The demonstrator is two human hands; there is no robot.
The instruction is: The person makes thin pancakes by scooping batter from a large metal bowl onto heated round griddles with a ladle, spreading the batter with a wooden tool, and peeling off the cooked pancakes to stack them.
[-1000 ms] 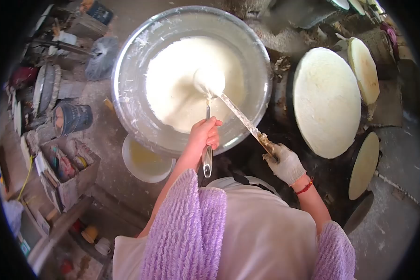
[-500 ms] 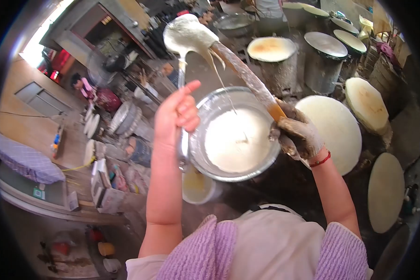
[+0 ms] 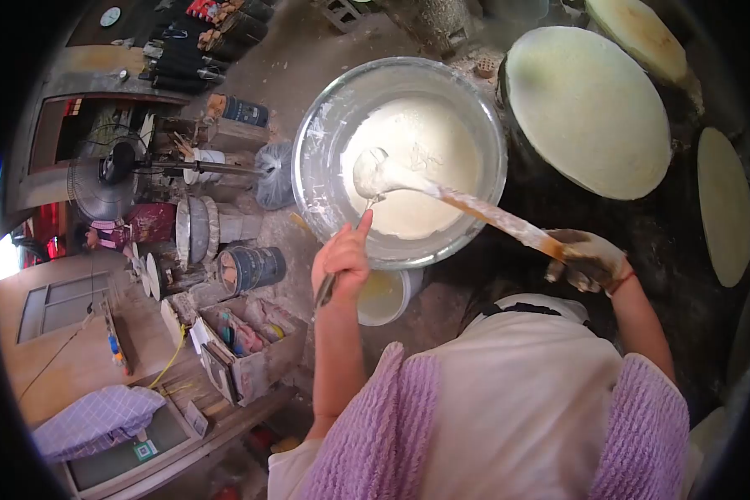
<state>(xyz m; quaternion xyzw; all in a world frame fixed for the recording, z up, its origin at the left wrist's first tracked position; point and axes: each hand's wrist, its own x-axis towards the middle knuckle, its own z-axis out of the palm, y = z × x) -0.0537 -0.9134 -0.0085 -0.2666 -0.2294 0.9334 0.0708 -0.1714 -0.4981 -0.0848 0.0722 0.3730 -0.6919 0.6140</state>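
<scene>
A wide metal basin [image 3: 317, 150] of thick white batter [image 3: 425, 142] lies ahead of me. My left hand [image 3: 342, 260] is wrapped around the handle of a metal ladle [image 3: 325, 291], its index finger stretched along it. In a soiled glove, my right hand [image 3: 590, 260] grips the lower end of a long wooden stick [image 3: 500, 218]. The batter-coated far end of the stick is over the basin, meeting the round ladle head [image 3: 370, 172] at the batter. Whether the two tools touch is unclear.
Below the basin stands a white bucket [image 3: 383, 298] with yellowish liquid. Large round pale discs [image 3: 587, 112] are on the right. At left are a standing fan [image 3: 108, 171], a blue bucket [image 3: 254, 268], a box of odds and ends [image 3: 254, 333] and a person in dark red [image 3: 150, 227].
The stick and ladle have come down from above the basin, where batter hung in strands, to the batter inside it. Both hands are lower in view, and the camera has tilted down.
</scene>
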